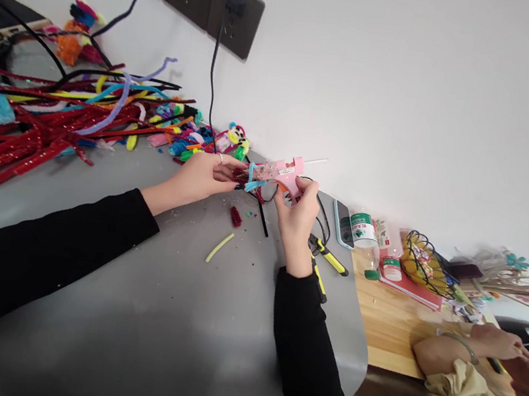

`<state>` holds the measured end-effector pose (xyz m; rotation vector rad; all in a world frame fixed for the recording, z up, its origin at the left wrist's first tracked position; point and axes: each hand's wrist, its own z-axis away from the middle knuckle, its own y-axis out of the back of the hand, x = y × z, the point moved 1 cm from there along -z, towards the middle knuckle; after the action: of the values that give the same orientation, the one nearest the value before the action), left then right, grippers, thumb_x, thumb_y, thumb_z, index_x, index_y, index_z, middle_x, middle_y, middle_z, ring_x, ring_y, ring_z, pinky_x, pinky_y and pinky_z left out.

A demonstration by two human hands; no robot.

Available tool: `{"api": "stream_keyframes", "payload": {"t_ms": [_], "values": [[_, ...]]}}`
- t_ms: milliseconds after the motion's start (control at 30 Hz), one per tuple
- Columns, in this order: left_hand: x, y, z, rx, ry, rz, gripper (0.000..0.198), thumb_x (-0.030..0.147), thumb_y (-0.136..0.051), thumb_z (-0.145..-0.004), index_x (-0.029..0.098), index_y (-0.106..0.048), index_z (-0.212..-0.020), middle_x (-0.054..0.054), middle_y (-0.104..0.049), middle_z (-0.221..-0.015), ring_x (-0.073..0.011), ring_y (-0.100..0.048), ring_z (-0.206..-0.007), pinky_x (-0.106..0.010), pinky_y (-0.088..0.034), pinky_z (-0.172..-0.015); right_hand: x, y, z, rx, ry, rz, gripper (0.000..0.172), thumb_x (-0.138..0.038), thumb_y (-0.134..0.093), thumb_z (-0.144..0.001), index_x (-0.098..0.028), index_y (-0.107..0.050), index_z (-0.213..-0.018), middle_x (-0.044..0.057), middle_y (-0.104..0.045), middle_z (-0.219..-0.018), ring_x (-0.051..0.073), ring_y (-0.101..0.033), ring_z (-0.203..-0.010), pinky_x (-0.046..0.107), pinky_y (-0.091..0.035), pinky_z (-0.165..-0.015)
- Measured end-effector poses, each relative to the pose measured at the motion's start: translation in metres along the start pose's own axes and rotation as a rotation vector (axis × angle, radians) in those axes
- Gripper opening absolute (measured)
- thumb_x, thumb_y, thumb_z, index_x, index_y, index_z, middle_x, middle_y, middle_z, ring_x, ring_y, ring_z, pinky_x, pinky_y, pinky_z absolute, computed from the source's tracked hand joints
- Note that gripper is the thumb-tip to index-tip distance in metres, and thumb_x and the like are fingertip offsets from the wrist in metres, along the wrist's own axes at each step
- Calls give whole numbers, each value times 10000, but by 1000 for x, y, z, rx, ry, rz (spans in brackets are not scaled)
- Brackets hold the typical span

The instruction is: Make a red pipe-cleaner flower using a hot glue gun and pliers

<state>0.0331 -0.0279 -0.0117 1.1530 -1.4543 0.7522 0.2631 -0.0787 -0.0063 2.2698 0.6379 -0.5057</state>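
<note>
Nothing here is clear enough for me to read. The pink glue gun [281, 172] in my right hand [297, 220] carries a small white sticker with print too tiny to make out, and the green-and-white label on the plastic bottle [363, 240] stays illegible.

Bright, even light; soft shadows; edges warped.

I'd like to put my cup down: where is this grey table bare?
The grey table is bare between the black sleeves, this side of the yellow-green stick. Crowded: the pipe cleaner pile at left, and pliers, phone and bottle beside the right hand on the glue gun.
</note>
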Motion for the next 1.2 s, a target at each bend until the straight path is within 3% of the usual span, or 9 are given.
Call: {"api": "stream_keyframes", "payload": {"t_ms": [567,1200], "values": [[5,2,1,10,2,-38,524,388,-842,-674,158,-776,-1141,-95,-818,-992,-276,-776,-959,-444,-624,-980,-5,5,0,6,26,42,294,-246,-635,-843,-204,-499,-1100,68,-661,-1017,150,-573,-750,310,-512,-711],[9,4,2,-1,-26,-56,461,343,-827,-702,157,-771,-1121,-113,-811,-1041,-288,-777,-988,-443,-620,-986,3,7,-3,27,-39,57,297,-250,-649,-809,-219,-508,-1069,71,-671,-1026,168,-595,-781,324,-533,-719]]}}
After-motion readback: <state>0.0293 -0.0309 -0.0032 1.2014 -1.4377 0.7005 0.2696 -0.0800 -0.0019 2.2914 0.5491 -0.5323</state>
